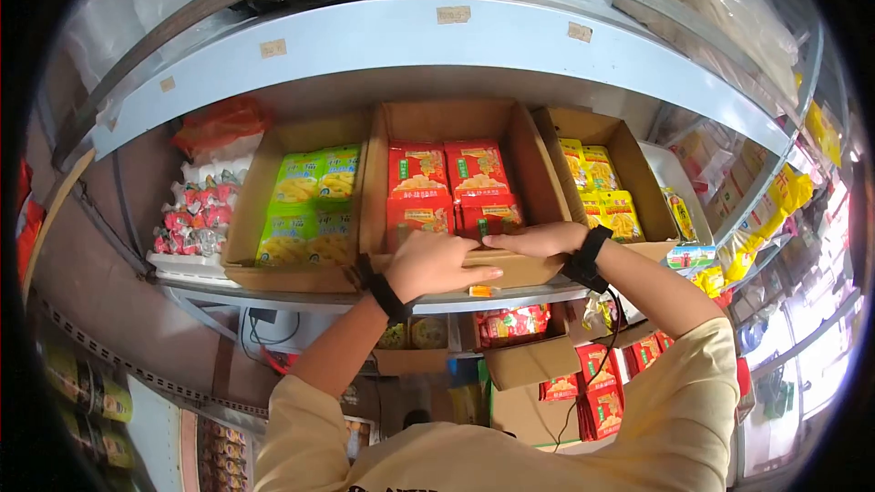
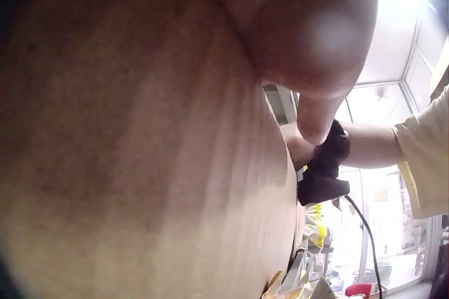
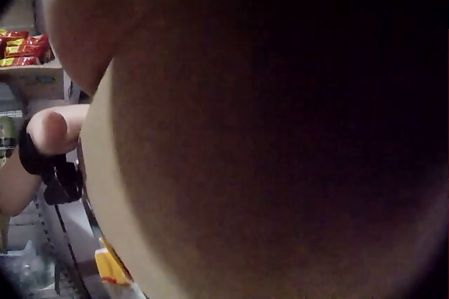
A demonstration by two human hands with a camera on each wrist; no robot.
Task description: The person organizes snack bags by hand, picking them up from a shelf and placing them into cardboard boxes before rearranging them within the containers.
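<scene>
The middle cardboard box [image 1: 531, 159] holds several red packets [image 1: 417, 170]. At its front wall, my left hand [image 1: 437, 264] grips the top edge, its thumb lying across the outer face. Just right of it, my right hand [image 1: 540, 240] grips the same edge near the corner, its thumb pointing at the left hand. Cardboard [image 2: 154, 173] fills much of the left wrist view below my left hand [image 2: 309, 25]. In the right wrist view, dark cardboard [image 3: 133, 194] stands close, with part of my right hand [image 3: 84, 25] above. The fingertips inside the box are hidden.
A box of green packets [image 1: 339, 173] stands left and a box of yellow packets [image 1: 600, 169] right. White trays [image 1: 187, 266] flank them. A blue-white shelf beam [image 1: 365, 41] crosses above. Below are a lower box [image 1: 533, 363] and a hanging black cable [image 1: 583, 389].
</scene>
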